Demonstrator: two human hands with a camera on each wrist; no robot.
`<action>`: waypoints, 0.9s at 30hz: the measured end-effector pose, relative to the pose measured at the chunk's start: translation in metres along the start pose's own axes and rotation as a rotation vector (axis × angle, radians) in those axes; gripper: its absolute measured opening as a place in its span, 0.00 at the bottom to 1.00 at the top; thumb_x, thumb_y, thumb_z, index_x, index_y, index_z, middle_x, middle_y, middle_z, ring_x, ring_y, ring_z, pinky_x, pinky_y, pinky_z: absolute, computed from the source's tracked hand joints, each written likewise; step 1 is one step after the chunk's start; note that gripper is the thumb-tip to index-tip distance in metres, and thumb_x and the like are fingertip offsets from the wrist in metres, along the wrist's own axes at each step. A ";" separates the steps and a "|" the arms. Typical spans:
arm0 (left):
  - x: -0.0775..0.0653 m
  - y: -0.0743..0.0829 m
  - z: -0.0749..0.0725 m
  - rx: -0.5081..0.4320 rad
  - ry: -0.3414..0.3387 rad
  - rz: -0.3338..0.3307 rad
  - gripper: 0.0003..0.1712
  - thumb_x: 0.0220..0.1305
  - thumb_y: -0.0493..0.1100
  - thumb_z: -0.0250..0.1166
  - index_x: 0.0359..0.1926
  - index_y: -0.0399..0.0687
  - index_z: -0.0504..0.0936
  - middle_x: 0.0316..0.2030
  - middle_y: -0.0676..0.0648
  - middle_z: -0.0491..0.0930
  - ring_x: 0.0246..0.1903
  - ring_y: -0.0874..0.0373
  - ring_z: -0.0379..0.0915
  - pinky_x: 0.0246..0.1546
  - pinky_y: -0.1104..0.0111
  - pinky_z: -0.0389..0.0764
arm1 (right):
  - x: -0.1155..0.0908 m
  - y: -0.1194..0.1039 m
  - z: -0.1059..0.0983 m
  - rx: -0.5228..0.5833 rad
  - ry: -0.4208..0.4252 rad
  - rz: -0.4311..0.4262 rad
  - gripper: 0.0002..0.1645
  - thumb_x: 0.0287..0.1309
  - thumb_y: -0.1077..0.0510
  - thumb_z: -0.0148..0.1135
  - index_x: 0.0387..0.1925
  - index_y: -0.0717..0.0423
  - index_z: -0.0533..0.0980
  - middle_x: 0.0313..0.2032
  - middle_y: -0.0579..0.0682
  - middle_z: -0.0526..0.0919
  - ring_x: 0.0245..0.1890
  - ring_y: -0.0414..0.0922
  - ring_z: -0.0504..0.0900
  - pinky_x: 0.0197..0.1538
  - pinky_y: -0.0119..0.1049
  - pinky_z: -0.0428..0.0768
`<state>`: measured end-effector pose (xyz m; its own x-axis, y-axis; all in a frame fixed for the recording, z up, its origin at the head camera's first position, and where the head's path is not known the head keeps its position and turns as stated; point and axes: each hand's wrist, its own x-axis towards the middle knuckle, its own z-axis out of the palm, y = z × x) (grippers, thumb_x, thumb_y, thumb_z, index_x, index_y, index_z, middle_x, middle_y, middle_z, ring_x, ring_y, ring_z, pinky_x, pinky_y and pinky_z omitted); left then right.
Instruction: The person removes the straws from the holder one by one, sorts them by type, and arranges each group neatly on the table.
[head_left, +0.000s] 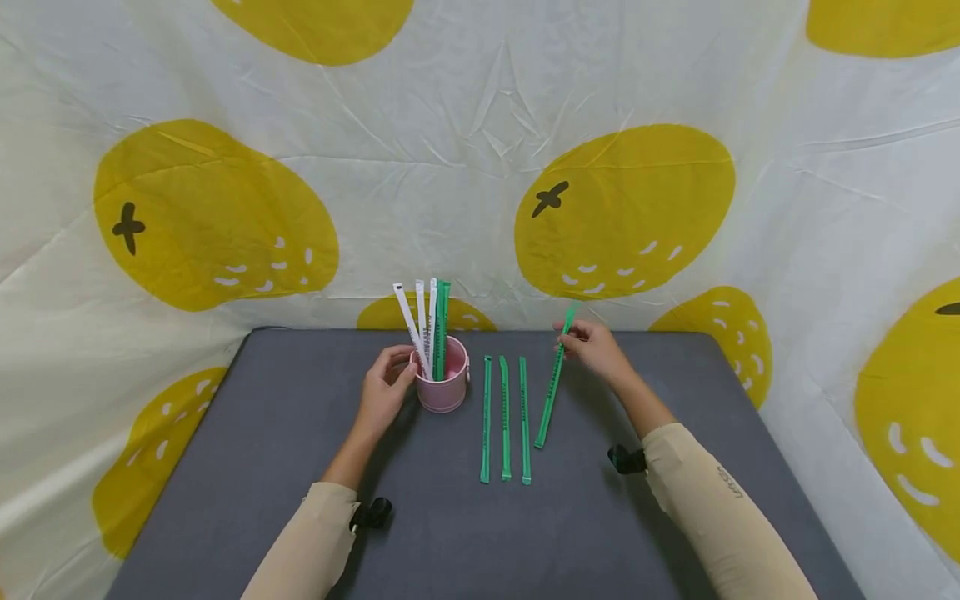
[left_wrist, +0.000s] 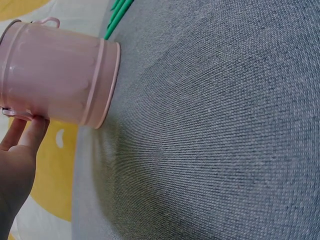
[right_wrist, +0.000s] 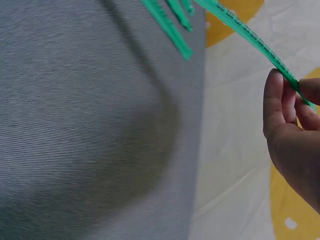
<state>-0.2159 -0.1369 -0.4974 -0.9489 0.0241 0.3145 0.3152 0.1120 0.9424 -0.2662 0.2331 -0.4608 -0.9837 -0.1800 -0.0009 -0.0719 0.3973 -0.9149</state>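
My left hand [head_left: 384,390] holds the pink bucket [head_left: 441,395] at its left side, thumb and fingers by the rim and the small side handle [left_wrist: 18,114]. White wrapped straws [head_left: 408,321] and green wrapped straws [head_left: 441,333] stand upright in the bucket, leaning on its rim. To the right, my right hand [head_left: 596,346] pinches a green wrapped straw [head_left: 553,387] near its upper end, between thumb and fingertips [right_wrist: 274,82]. That straw slants, its lower end toward me. Three more green wrapped straws [head_left: 506,421] lie side by side between the bucket and my right hand.
The dark grey table [head_left: 450,542] ends at its back edge just behind the bucket. A pale cloth [head_left: 427,200] printed with yellow fruit hangs behind it. Black wrist cameras [head_left: 626,459] sit at both sleeve cuffs.
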 end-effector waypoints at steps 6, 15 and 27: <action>0.001 -0.001 0.001 -0.018 -0.009 0.009 0.21 0.64 0.31 0.61 0.57 0.25 0.71 0.54 0.24 0.73 0.57 0.34 0.70 0.62 0.44 0.68 | 0.002 0.023 0.008 -0.100 -0.038 0.093 0.21 0.67 0.56 0.56 0.57 0.63 0.74 0.49 0.66 0.82 0.39 0.55 0.85 0.46 0.51 0.83; 0.001 -0.001 0.001 -0.033 -0.003 0.020 0.21 0.64 0.30 0.60 0.56 0.23 0.70 0.54 0.22 0.72 0.56 0.31 0.69 0.62 0.40 0.65 | 0.007 0.047 0.024 -0.136 -0.050 0.132 0.24 0.62 0.57 0.62 0.55 0.70 0.73 0.44 0.65 0.85 0.32 0.52 0.86 0.43 0.46 0.84; 0.000 0.000 0.001 0.015 0.001 0.002 0.23 0.65 0.37 0.62 0.56 0.28 0.72 0.53 0.29 0.76 0.56 0.34 0.71 0.62 0.47 0.70 | 0.010 0.060 0.040 -0.126 0.001 0.223 0.20 0.60 0.58 0.65 0.50 0.66 0.77 0.35 0.59 0.87 0.25 0.42 0.84 0.32 0.39 0.85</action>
<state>-0.2154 -0.1356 -0.4975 -0.9481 0.0236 0.3170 0.3173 0.1264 0.9399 -0.2740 0.2191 -0.5319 -0.9776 -0.0746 -0.1967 0.1270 0.5362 -0.8345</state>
